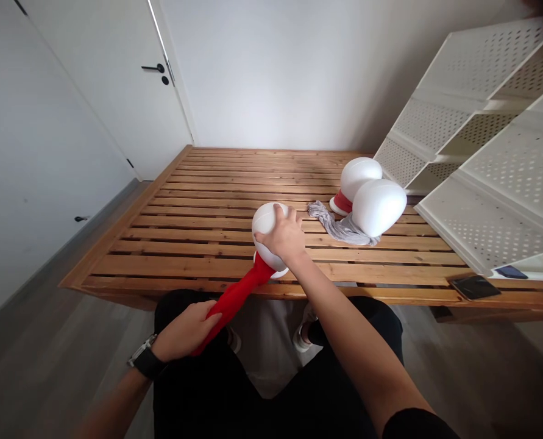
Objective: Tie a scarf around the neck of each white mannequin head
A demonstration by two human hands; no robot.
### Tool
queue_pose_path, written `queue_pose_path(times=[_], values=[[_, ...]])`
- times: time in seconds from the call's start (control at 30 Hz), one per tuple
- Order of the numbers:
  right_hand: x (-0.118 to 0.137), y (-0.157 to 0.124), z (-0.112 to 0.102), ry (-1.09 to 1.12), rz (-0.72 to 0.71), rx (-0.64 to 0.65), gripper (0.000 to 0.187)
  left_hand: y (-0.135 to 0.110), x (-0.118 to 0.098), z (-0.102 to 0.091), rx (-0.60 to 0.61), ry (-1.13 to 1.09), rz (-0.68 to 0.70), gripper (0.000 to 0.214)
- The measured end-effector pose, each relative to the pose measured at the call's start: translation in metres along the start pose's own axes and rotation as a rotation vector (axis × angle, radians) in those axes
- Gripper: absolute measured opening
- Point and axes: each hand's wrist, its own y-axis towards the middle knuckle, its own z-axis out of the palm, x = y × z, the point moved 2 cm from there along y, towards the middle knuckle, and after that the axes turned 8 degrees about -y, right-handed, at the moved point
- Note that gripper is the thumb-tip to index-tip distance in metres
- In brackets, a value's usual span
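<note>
A smooth white mannequin head (262, 221) stands on the slatted wooden bench near its front edge. My right hand (286, 235) grips its top from the right, fingers curved over the surface. A red scarf (239, 292) runs from the neck of this head down to the lower left, pulled into a long strip. My left hand (191, 329), with a watch on the wrist, is closed around the strip above my left thigh. The scarf's far end is hidden below that hand.
On the bench (184, 265), two more white heads stand to the right: a rear head (359, 171) with red cloth at its neck, and a front head (378, 207) with a grey scarf (339, 228). A perforated white rack (495, 177) and a dark phone (475, 286) are farther right.
</note>
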Motion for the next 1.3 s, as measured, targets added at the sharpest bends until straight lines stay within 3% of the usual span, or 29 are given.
queue_pose_path(times=[0.1, 0.17, 0.37, 0.47, 0.53, 0.77, 0.9, 1.0, 1.13, 1.3], values=[[0.000, 0.000, 0.001, 0.004, 0.001, 0.005, 0.103, -0.021, -0.012, -0.005, 0.071, 0.140, -0.050, 0.037], [0.000, 0.000, 0.001, 0.007, -0.006, -0.002, 0.103, -0.037, -0.017, -0.003, 0.052, 0.190, -0.081, 0.036], [-0.001, 0.001, 0.002, 0.014, -0.004, -0.007, 0.104, -0.077, -0.002, 0.035, 0.008, 0.158, -0.144, 0.030], [-0.001, 0.000, 0.003, 0.023, -0.004, -0.008, 0.104, -0.072, 0.009, 0.045, 0.003, 0.163, -0.169, 0.026], [-0.001, 0.000, 0.003, 0.025, -0.004, -0.020, 0.104, -0.061, 0.015, 0.041, 0.006, 0.170, -0.171, 0.025], [-0.017, 0.006, -0.014, 0.070, -0.015, 0.000, 0.099, -0.021, 0.016, -0.001, -0.179, 0.285, -0.109, 0.014], [-0.042, 0.001, -0.042, 0.069, -0.034, -0.092, 0.100, 0.013, 0.005, -0.022, -0.273, 0.258, 0.029, 0.020], [-0.071, -0.008, -0.067, 0.047, -0.038, -0.168, 0.098, 0.056, -0.004, -0.033, -0.262, 0.234, 0.115, 0.022], [-0.132, -0.019, -0.100, -0.032, 0.009, -0.278, 0.097, 0.134, -0.021, -0.031, -0.115, 0.330, 0.215, 0.022], [-0.226, -0.029, -0.125, -0.186, 0.102, -0.356, 0.094, 0.234, -0.067, -0.006, 0.128, 0.457, 0.353, 0.026]])
